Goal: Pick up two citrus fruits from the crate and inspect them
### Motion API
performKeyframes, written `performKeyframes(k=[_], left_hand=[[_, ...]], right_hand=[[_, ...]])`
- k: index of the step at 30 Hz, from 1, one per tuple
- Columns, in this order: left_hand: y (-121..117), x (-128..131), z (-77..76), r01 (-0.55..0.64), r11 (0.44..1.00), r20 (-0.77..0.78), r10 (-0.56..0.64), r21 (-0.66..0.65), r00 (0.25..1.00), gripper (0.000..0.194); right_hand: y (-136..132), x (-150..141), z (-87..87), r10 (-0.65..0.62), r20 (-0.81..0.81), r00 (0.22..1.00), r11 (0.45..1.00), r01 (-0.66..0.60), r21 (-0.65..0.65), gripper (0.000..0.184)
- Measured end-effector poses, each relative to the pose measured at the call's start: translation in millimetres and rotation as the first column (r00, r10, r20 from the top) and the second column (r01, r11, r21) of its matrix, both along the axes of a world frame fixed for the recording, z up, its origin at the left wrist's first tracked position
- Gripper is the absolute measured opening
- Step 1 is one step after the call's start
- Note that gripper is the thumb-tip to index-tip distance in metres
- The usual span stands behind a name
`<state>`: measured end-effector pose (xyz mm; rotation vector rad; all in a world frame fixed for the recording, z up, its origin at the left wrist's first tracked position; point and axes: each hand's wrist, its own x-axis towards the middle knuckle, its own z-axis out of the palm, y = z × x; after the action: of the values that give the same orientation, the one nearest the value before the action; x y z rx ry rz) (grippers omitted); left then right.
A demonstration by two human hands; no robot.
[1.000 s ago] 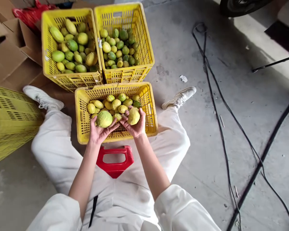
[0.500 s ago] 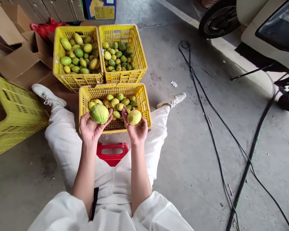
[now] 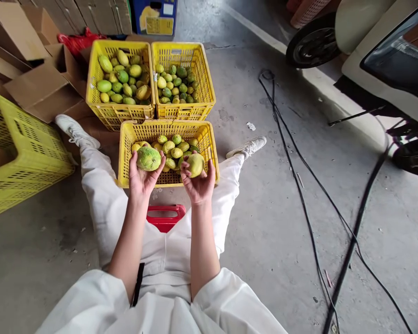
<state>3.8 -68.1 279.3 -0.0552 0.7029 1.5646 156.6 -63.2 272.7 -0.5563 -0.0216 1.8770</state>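
Observation:
My left hand point(image 3: 142, 178) is palm up, fingers curled round a large green-yellow fruit point(image 3: 148, 158). My right hand point(image 3: 198, 183) grips a smaller yellow fruit point(image 3: 195, 164). Both are held above the near yellow crate point(image 3: 125, 153), which stands between my spread legs and holds several yellow and green fruits point(image 3: 172, 147). Beyond it stand two more yellow crates side by side: the left one point(image 3: 92, 99) with larger fruits, the right one point(image 3: 205, 88) with smaller green and yellow ones.
I sit on a red stool point(image 3: 165, 218) on a concrete floor. An empty yellow crate point(image 3: 17, 153) lies at my left, with cardboard boxes point(image 3: 38, 88) behind it. Black cables point(image 3: 299, 185) run across the floor at right, and a vehicle point(image 3: 369, 51) stands at the top right.
Both hands have lifted a fruit each out of the near crate and turned them over. My head has risen, so more of the floor, boxes and vehicle show.

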Motion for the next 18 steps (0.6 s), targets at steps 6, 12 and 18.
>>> performKeyframes(k=[6,12,18], left_hand=[[-6,-3,16.0,0.127,0.981,0.028,-0.133,0.147,0.991,0.035],[-6,5,9.5,0.081,0.990,0.014,-0.084,0.118,0.996,0.033],[-5,7,7.0,0.086,0.983,0.036,-0.093,0.162,0.995,0.026]], right_hand=[[-1,-2,13.9,-0.062,0.074,0.995,0.988,0.051,0.148,0.032],[-3,-11,3.6,-0.055,-0.122,0.991,0.997,0.062,0.053,0.023],[-2,-12,8.0,-0.020,-0.135,0.991,0.999,0.027,0.047,0.032]])
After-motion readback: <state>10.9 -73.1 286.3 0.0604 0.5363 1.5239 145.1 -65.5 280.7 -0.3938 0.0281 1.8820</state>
